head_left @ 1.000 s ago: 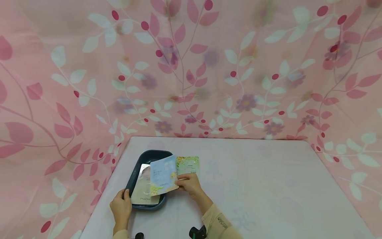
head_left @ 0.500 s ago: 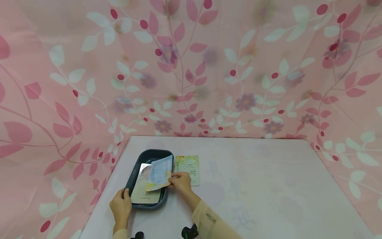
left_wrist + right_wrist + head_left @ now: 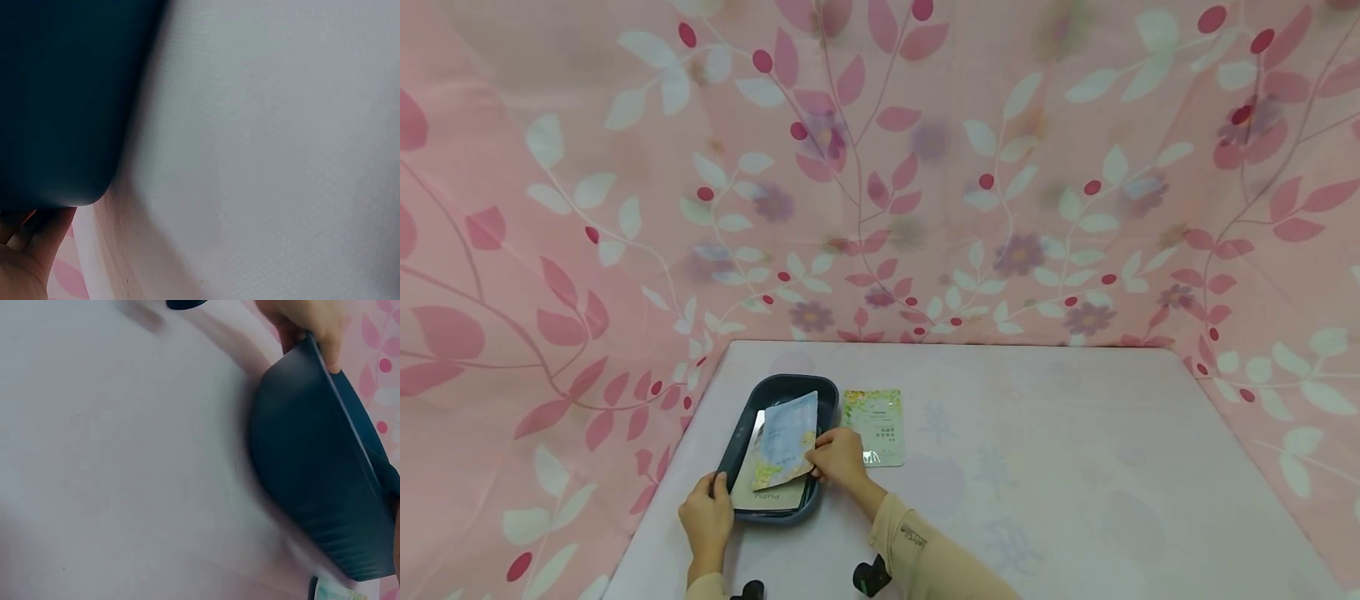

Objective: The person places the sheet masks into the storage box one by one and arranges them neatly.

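Note:
A dark blue-green rectangular tray (image 3: pixel 831 397) stands on the left part of the table. My left hand (image 3: pixel 707 515) grips its near left rim, with the thumb on the inner side. Between the thumb and fingers of my right hand (image 3: pixel 841 457) is the right edge of a light blue sachet (image 3: pixel 787 433) with yellow flowers, tilted over the tray. Under it in the tray lies a pale sachet (image 3: pixel 767 498) with a silvery upper part, partly covered. In the right wrist view the left hand (image 3: pixel 309 325) pinches the tray wall (image 3: pixel 312 444).
A green flowered sachet (image 3: pixel 880 425) lies flat on the table just right of the tray. White cloth covers the table (image 3: pixel 1075 467). A pink floral curtain (image 3: pixel 925 167) hangs behind and at the sides. Black camera parts (image 3: pixel 871 577) show below the wrists.
My right hand has moved left with the light blue sachet, bringing it further over the tray and uncovering more of the green sachet. My left hand stays on the rim.

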Motion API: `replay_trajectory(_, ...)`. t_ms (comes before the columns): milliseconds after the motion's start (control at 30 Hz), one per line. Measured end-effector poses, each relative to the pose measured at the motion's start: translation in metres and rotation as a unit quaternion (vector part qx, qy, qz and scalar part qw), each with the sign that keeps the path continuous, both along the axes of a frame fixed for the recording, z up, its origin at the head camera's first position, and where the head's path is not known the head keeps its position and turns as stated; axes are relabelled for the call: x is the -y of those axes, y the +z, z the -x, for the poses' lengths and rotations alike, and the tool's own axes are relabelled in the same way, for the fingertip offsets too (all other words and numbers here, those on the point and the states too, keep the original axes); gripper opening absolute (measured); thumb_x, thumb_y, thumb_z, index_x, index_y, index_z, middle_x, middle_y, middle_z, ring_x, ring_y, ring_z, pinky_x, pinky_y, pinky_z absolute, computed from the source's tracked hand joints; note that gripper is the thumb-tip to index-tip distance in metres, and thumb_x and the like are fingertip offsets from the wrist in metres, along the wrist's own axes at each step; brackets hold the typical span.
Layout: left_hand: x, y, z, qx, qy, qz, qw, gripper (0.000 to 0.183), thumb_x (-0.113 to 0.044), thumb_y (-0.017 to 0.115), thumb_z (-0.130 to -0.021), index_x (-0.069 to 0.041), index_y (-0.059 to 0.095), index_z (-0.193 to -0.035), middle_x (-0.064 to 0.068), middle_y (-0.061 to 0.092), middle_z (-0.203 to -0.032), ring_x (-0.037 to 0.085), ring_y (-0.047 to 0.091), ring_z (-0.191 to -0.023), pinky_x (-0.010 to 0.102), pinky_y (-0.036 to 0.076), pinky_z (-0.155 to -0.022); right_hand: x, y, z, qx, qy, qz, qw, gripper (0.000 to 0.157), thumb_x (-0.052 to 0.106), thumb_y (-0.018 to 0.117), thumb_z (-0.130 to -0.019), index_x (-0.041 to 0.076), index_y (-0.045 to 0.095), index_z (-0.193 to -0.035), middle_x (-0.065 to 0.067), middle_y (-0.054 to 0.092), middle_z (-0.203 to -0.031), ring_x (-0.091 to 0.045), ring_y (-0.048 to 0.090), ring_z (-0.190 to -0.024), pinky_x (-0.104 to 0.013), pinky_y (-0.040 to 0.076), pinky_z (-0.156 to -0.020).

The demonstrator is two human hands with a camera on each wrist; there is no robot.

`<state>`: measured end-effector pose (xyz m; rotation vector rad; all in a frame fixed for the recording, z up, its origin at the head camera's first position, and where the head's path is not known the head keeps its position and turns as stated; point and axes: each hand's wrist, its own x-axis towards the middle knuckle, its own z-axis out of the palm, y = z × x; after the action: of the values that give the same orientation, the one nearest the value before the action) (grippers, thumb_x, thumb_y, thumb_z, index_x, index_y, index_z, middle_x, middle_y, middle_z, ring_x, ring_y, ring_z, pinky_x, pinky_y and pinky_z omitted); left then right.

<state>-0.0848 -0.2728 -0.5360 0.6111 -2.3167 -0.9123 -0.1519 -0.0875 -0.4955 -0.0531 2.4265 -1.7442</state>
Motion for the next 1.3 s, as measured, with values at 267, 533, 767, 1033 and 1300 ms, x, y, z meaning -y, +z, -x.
replay_trajectory(267,0.001,-0.002,0.0,-0.003,-0.001,0.002,1.0,0.023,-0.003,0.055,-0.091,0.017,0.061,-0.099,0.037,0.061,-0.098,0.055,0.056,-0.094,0.059,0.042,-0.083,0.002,-0.004,-0.003,-0.055,0.052,-0.084,0.994,0.017,0.006,0.073,-0.076,-0.004,0.071,-0.09,-0.003,0.07,-0.066,-0.003,0.055,-0.039,-0.018,0.045,-0.043)
replay_trajectory(533,0.001,-0.003,0.001,-0.007,-0.005,0.002,1.0,0.023,-0.003,0.055,-0.091,0.017,0.061,-0.1,0.037,0.061,-0.098,0.055,0.056,-0.094,0.059,0.042,-0.083,0.006,-0.007,-0.007,-0.091,0.058,-0.119,0.987,0.011,0.007,0.074,-0.075,0.0,0.073,-0.085,0.0,0.07,-0.063,-0.001,0.053,-0.037,-0.016,0.042,-0.043)
replay_trajectory(767,0.002,-0.003,0.001,-0.018,-0.008,0.007,0.9998,0.022,-0.001,0.055,-0.091,0.019,0.061,-0.098,0.038,0.061,-0.095,0.055,0.058,-0.09,0.06,0.043,-0.079,0.003,-0.008,-0.008,-0.094,0.084,-0.088,0.988,0.012,0.006,0.075,-0.076,-0.003,0.072,-0.083,-0.004,0.07,-0.067,0.0,0.055,-0.043,-0.015,0.044,-0.044)
replay_trajectory(1033,0.001,-0.003,0.001,-0.016,-0.008,0.003,0.9998,0.022,-0.001,0.055,-0.091,0.019,0.061,-0.098,0.038,0.061,-0.095,0.055,0.058,-0.09,0.06,0.044,-0.079,-0.007,-0.016,-0.007,-0.108,0.102,0.033,0.988,0.019,0.004,0.073,-0.079,-0.011,0.067,-0.09,-0.011,0.07,-0.069,-0.002,0.055,-0.043,-0.016,0.044,-0.042)
replay_trajectory(1300,0.002,-0.005,0.001,-0.002,-0.007,-0.005,1.0,0.024,-0.003,0.053,-0.092,0.018,0.06,-0.1,0.038,0.061,-0.097,0.054,0.057,-0.093,0.06,0.043,-0.081,-0.031,-0.027,0.003,-0.182,-0.009,0.046,0.982,0.012,0.005,0.072,-0.079,-0.007,0.069,-0.082,-0.013,0.069,-0.071,-0.012,0.064,-0.058,-0.018,0.049,-0.054)
